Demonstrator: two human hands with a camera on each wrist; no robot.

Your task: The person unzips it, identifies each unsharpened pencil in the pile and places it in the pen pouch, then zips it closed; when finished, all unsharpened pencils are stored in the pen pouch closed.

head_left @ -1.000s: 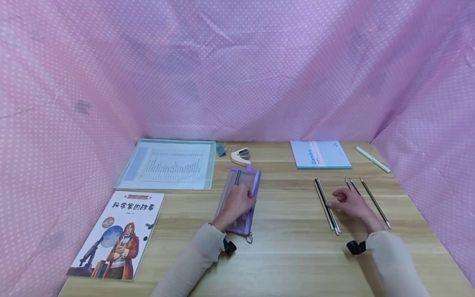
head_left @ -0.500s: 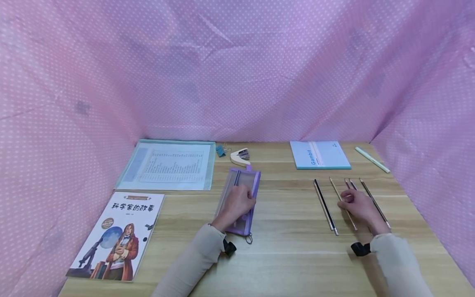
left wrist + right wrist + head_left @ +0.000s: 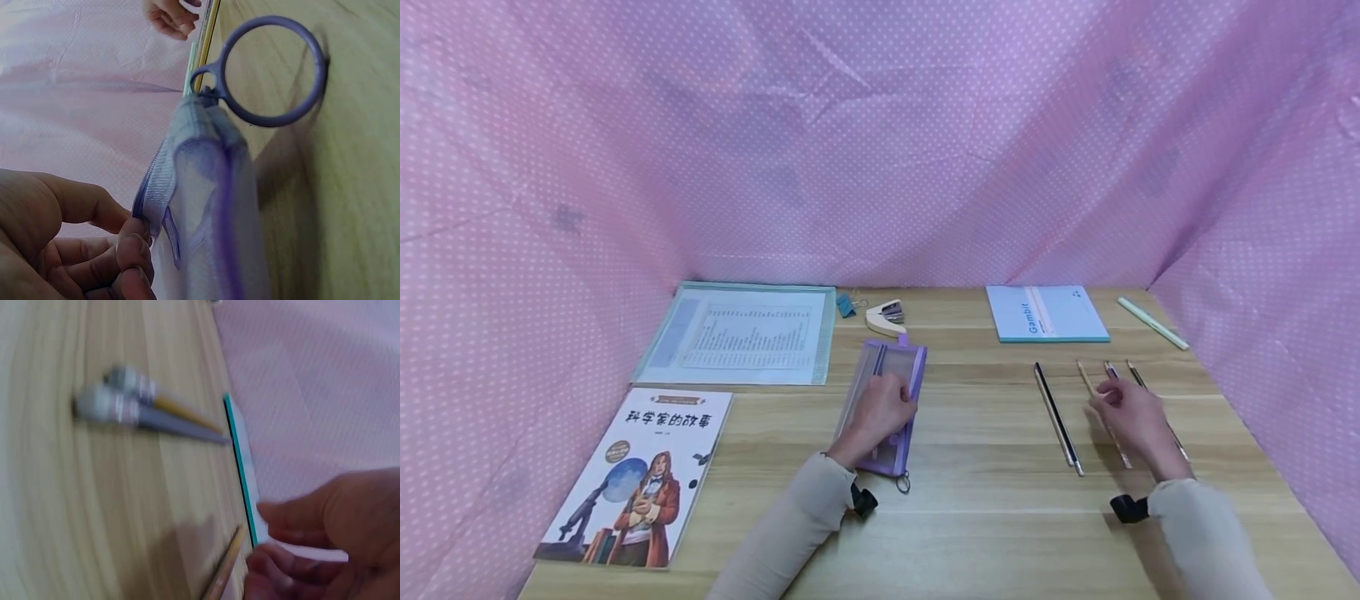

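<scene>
My left hand [image 3: 878, 408] lies over the purple mesh pencil case [image 3: 917, 367]; in the left wrist view its fingers [image 3: 131, 250] pinch the case's zipper edge. A ring [image 3: 325, 69] hangs from the case's end. On the right, my right hand [image 3: 1131, 417] hovers low over loose pencils, fingers loosely bent. Just by its fingertips lies a yellow pencil [image 3: 1086, 379]. In the right wrist view a pencil [image 3: 225, 562] lies below the hand [image 3: 350, 531], with no pencil visible between thumb and fingers. A dark pencil [image 3: 1137, 377] is partly hidden behind the hand.
A pair of pencils [image 3: 1055, 408] lies left of my right hand. Behind are a blue notebook [image 3: 1052, 312], a pale green pen [image 3: 1152, 322], a white stapler [image 3: 883, 321] and a binder clip [image 3: 847, 305]. Left stand a document folder [image 3: 745, 333] and a picture-covered book [image 3: 640, 475].
The yellow pencil has moved right, away from the dark pair, with my right hand moving the same way. My left hand has stayed on the pencil case.
</scene>
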